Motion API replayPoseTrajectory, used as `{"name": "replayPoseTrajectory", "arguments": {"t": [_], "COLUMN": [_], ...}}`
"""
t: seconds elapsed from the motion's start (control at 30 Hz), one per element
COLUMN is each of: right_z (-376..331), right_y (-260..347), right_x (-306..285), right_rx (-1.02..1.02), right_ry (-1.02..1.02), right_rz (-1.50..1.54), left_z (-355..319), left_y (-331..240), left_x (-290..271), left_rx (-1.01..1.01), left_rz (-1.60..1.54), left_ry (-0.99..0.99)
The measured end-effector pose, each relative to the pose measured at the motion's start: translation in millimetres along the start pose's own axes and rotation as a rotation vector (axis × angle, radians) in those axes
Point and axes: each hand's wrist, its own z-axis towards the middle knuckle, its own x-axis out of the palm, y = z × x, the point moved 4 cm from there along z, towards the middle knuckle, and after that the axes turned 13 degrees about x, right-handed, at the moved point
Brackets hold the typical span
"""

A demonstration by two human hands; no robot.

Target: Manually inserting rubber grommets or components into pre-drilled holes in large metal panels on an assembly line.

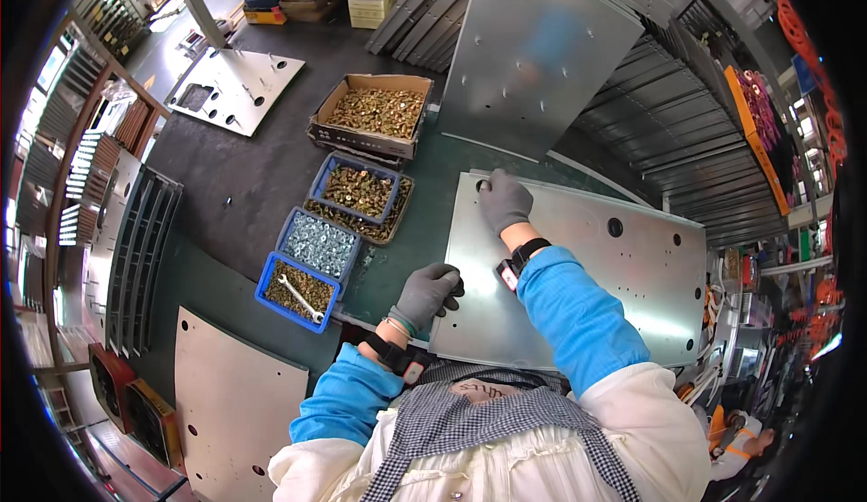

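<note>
A flat grey metal plate (623,276) with several holes lies on the green bench in front of me. My right hand (504,200), in a grey glove, rests on the plate's far left corner with fingers curled; whether it pinches a small part is hidden. My left hand (428,292), also gloved, sits curled at the plate's near left edge, touching it. Both wrists wear black bands with small devices.
Left of the plate stand blue bins of fasteners: brass screws (356,190), silver nuts (318,245), and one holding a wrench (299,296). A cardboard box of brass screws (372,114) sits behind. A large metal sheet (533,60) leans at the back; another plate (230,403) lies lower left.
</note>
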Motion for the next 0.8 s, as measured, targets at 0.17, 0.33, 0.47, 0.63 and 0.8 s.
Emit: {"name": "replayPoseTrajectory", "arguments": {"t": [0.17,0.33,0.47,0.63,0.8], "right_z": [2,22,33,39,36], "right_y": [3,3,20,30,21], "right_x": [-3,6,27,27,-1], "right_rx": [0.090,-0.087,-0.437,-0.375,-0.741], "right_ry": [0.110,0.180,0.128,0.124,0.122], "right_rz": [-0.050,-0.044,-0.334,-0.387,-0.582], "left_z": [2,0,3,5,4], "left_y": [-3,0,0,-6,-1], "left_x": [0,-2,-1,10,5], "left_rx": [-0.030,-0.004,0.014,0.016,0.015], "left_rz": [0.041,0.033,0.022,0.002,-0.033], "left_ry": [0.012,-0.008,0.001,0.033,0.029]}}
